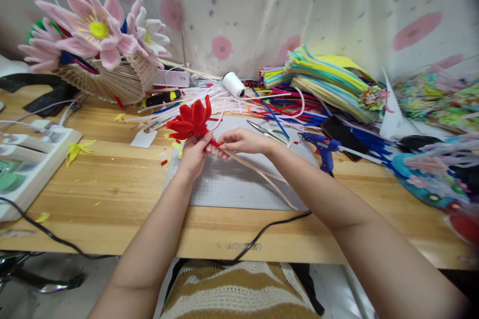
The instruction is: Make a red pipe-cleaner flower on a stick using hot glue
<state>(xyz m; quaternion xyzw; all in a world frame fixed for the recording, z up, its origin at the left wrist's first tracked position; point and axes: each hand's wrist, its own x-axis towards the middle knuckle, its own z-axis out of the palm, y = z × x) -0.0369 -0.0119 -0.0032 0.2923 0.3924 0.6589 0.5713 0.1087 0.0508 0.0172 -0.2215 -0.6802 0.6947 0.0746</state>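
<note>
A red pipe-cleaner flower (pixel 192 118) with fuzzy pointed petals is held over the grey cutting mat (pixel 232 189). My left hand (pixel 195 154) is closed around the base of its petals. Just to the right, my right hand (pixel 239 142) pinches the flower's stem, where a short red part shows between the two hands. Long pale pink strips (pixel 267 179) trail from under the right hand toward the lower right of the mat. Behind that hand lie scissors (pixel 271 133), and a blue glue gun (pixel 322 149) rests farther right.
Pink fuzzy flowers (pixel 99 30) stand in a woven fan-shaped holder at the back left. A white power strip (pixel 41 164) sits on the left. Bundled pipe cleaners (pixel 325 79), a white spool (pixel 234 84) and a dark phone (pixel 344 137) lie behind the mat. A black cable (pixel 262 232) crosses the front edge.
</note>
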